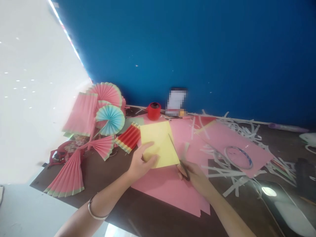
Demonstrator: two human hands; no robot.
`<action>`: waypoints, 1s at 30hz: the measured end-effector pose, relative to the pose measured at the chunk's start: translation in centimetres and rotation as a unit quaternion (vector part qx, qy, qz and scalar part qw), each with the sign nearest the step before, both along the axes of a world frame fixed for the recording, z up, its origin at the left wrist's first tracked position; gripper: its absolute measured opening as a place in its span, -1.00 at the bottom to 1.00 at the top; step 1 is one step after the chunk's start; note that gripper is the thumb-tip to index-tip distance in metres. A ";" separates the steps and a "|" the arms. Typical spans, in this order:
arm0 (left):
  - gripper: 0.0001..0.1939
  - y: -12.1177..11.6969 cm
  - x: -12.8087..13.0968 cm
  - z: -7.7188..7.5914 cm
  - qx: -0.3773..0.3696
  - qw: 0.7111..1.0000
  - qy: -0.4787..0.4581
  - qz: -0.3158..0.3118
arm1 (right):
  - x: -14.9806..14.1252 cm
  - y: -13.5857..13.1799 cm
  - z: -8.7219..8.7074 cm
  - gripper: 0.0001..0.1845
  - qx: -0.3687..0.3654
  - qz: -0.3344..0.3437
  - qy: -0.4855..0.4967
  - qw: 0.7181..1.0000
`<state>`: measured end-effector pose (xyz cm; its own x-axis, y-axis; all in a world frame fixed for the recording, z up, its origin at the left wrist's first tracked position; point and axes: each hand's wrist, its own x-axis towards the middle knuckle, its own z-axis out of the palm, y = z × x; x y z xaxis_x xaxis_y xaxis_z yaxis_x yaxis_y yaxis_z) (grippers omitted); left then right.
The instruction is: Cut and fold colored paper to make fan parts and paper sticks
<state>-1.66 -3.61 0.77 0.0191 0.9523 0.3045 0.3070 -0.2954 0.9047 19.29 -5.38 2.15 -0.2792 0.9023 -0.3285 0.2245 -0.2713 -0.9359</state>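
My left hand (144,160) grips a sheet of yellow paper (160,140) at its lower left, thumb on top and the other fingers partly out of sight. A pair of scissors (184,170) is in my right hand (195,177), fingers wrapped round the handles. The blades lie along the right edge of the yellow sheet, pointing away from me. Whether they are parted I cannot make out. Beneath both hands spread large sheets of pink paper (170,191). Left of the yellow sheet lies a red pleated paper piece (128,137) with yellow ends.
Pink pleated fans (71,177) and a light blue round fan (110,119) crowd the table's left. At the back stands a red tape roll (154,111). White paper strips (237,172), a clear tape ring (238,157) and a phone (283,207) are on the right. A blue wall (197,49) rises behind.
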 end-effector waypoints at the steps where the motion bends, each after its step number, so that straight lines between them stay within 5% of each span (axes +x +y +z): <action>1: -0.62 0.0 0.0 0.0 0.002 1.000 0.001 -0.001 | 0.0 0.0 0.1 -0.70 -0.001 -0.004 -0.004 1.000; 30: -0.63 0.0 -0.1 0.1 0.021 0.998 0.036 -0.044 | 0.6 0.2 -0.9 -0.74 0.016 -0.006 0.021 1.000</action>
<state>-1.73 -3.66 0.91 0.1256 0.9324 0.3388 0.3410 -0.3613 0.8679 19.89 -5.18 1.21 -0.2813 0.9156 -0.2873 0.1813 -0.2433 -0.9529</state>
